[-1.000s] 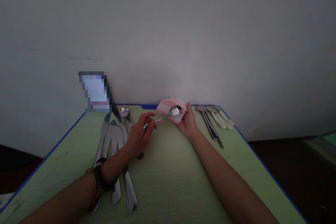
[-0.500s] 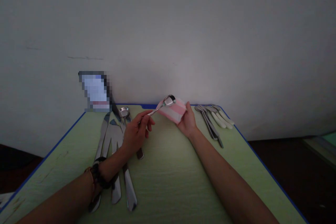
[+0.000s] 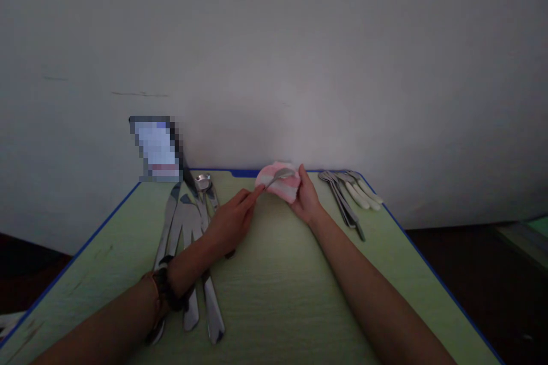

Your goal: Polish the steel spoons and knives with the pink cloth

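My left hand pinches the handle of a metal spoon, whose bowl lies over a pink-and-white striped cloth. The cloth rests across the fingers of my right hand, closed on it with the thumb up along its right edge. Beneath and beside my left forearm lie several large metal utensils: a broad knife, a wide fork and a ladle-like spoon. Part of these is hidden by the arm and its dark bracelet.
On the right of the green table lie several slim spoons and white-handled cutlery. A blurred phone leans at the back left. A plain wall rises behind the blue table edge.
My left hand has moved slightly right and turned over, so the spoon's bowl has rolled over and now lies against the cloth. My right hand has barely moved.
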Demonstrator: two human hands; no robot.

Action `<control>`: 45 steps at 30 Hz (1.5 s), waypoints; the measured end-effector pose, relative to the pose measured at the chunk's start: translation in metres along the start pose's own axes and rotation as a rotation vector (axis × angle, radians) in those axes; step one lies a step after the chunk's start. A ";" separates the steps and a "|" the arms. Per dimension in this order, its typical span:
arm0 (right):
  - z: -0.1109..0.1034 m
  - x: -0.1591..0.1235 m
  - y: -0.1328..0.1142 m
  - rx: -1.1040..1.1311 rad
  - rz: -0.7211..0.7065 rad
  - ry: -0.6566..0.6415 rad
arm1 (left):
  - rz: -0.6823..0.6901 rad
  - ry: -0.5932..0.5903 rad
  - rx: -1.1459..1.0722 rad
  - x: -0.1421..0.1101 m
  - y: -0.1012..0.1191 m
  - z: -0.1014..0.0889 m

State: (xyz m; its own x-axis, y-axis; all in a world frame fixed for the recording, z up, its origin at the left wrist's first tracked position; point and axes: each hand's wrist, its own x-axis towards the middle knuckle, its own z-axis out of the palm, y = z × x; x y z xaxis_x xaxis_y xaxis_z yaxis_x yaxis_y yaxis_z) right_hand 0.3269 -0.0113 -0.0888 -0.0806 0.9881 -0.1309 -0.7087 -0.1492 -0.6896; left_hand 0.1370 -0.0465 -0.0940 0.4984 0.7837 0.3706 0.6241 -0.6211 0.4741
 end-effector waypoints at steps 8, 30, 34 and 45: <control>0.003 -0.002 0.002 -0.094 -0.044 0.044 | 0.004 -0.026 -0.117 0.000 0.000 0.001; -0.012 0.008 0.020 -0.508 -0.077 0.057 | -0.206 0.126 -0.230 0.002 0.007 -0.005; -0.013 0.008 0.021 -0.494 -0.054 0.083 | -0.216 0.103 -0.224 0.002 0.006 -0.005; 0.002 0.000 0.008 -0.106 -0.057 0.188 | -0.208 -0.045 -0.095 0.002 0.007 -0.004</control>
State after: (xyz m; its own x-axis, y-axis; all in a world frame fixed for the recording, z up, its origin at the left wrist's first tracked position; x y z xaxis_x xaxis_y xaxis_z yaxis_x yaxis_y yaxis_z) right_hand 0.3199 -0.0120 -0.0931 0.0963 0.9722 -0.2134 -0.6300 -0.1064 -0.7693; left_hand 0.1400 -0.0497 -0.0867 0.3925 0.8926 0.2218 0.6579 -0.4410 0.6105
